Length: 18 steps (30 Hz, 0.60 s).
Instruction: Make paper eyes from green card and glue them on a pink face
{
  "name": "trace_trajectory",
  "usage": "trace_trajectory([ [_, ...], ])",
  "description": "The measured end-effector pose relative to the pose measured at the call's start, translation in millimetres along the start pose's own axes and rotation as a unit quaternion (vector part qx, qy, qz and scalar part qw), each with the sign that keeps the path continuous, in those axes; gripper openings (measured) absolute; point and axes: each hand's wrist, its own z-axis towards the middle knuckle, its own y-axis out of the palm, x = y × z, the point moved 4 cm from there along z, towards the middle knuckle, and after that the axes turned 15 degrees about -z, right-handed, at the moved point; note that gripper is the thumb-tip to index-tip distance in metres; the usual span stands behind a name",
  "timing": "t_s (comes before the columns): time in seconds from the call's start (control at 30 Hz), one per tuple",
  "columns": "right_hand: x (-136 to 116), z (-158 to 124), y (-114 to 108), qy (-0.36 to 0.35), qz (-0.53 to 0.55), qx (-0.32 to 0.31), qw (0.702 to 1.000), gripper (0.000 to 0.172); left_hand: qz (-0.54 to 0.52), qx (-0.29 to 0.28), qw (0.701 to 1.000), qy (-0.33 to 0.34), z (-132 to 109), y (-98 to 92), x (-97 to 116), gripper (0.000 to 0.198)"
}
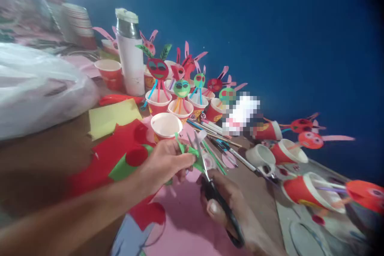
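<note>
My left hand (pixel 168 162) pinches a small piece of green paper (pixel 198 160), with a thin strip curling up from it. My right hand (pixel 229 204) is wrapped round the black handles of a pair of scissors (pixel 220 204). The blades point up and away, slightly parted, and lie against the green paper's right side. Under both hands spreads a pink sheet (pixel 192 212). Just beyond my left hand stands a paper cup (pixel 166 125) with nothing seen inside. Red paper (pixel 111 156) with cut edges lies left of my left hand.
Several cups hold paper-faced figures on straws, such as a red figure (pixel 157 69). A white flask (pixel 130 56) stands behind them. Pens (pixel 246 160) and a white mug (pixel 261 158) lie right of centre. A plastic bag (pixel 42 92) fills the left; a blue wall (pixel 285 40) rises behind.
</note>
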Motion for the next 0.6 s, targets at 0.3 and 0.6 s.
trace_trajectory([
  [0.3, 3.8, -2.2, -1.3, 0.002, 0.014, 0.0, 1.0, 0.049, -0.015, -0.014, 1.0, 0.0, -2.0, 2.2, 3.3, 0.018],
  [0.6, 3.3, -2.3, -2.1, 0.015, 0.011, 0.004, 1.0, 0.051, -0.024, -0.021, 0.999, 0.003, -2.1, 2.2, 4.5, 0.017],
])
